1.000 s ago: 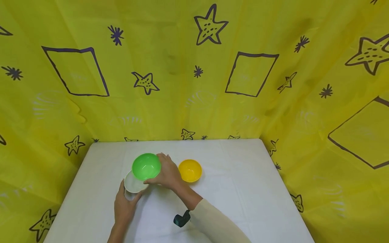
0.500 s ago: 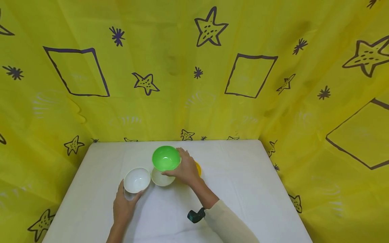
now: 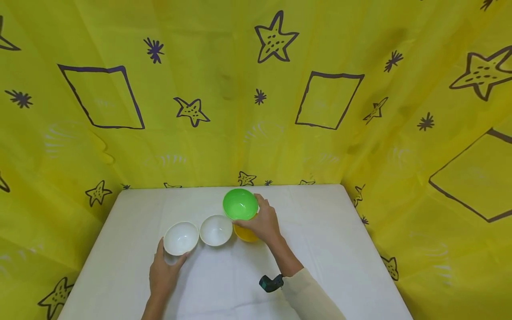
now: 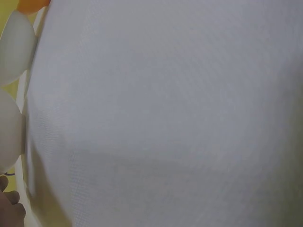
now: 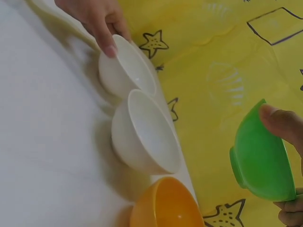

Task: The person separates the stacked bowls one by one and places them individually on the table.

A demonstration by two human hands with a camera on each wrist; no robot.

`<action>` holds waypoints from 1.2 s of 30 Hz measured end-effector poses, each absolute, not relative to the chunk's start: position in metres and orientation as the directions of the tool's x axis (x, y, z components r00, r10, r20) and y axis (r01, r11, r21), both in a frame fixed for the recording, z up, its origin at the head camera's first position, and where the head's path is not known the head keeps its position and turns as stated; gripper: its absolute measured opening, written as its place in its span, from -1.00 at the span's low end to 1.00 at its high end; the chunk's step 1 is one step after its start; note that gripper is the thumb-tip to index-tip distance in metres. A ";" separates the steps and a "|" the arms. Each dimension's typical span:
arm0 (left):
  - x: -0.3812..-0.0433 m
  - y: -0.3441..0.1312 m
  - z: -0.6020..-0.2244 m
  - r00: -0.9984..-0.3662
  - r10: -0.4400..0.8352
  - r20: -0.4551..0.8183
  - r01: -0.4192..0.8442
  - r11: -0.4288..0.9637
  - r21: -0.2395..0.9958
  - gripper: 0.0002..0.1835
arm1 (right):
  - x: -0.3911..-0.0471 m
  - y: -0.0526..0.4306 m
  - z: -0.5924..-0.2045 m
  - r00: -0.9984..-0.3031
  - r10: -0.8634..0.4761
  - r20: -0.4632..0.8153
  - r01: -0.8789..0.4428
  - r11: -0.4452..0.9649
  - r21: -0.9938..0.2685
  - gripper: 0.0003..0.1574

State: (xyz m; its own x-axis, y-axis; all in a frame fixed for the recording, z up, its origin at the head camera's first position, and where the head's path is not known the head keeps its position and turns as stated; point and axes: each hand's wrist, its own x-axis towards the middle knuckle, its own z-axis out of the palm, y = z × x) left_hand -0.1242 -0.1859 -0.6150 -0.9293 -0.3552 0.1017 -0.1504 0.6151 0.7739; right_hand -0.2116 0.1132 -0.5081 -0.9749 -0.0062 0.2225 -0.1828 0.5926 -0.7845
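Observation:
A green bowl (image 3: pixel 240 204) is held up by my right hand (image 3: pixel 265 222), thumb and fingers gripping opposite sides of its rim. In the head view it overlaps an orange-yellow bowl (image 3: pixel 246 234) standing on the table; the right wrist view shows the green bowl (image 5: pixel 261 156) raised above the tabletop. My left hand (image 3: pixel 163 271) holds the leftmost white bowl (image 3: pixel 181 238) between thumb and fingers, on the table. Between that one and the orange-yellow bowl stands a second white bowl (image 3: pixel 216 230). The three standing bowls form a row, all upright.
A white cloth covers the table (image 3: pixel 320 266). Behind and along its sides hangs a yellow curtain (image 3: pixel 224 146) printed with stars and squares. A small dark device (image 3: pixel 270 283) sits at my right wrist, by the beige sleeve (image 3: pixel 308 293).
My right hand has carried the green bowl rightward, from over the white bowls to over the orange-yellow one. Both white bowls now show in full. My left hand has stayed on its bowl.

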 end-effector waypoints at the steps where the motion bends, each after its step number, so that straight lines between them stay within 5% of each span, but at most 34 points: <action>1: -0.124 -0.185 -0.615 -0.929 -0.355 0.104 -0.149 0.617 0.773 0.11 | -0.211 0.116 -0.508 -0.975 0.005 0.221 -0.175 0.594 -0.785 0.26; 36: -0.126 -0.190 -0.618 -0.932 -0.350 0.097 -0.137 0.587 0.798 0.09 | -0.190 0.211 -0.561 -0.950 0.286 0.128 0.081 0.618 -0.782 0.29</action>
State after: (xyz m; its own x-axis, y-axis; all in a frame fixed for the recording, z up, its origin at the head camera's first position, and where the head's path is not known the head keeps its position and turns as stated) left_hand -0.1256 -0.1896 -0.6180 -0.9316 -0.3504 0.0971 -0.1375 0.5865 0.7982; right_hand -0.1901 0.2108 -0.5613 -0.9497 0.2859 0.1277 0.0808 0.6177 -0.7823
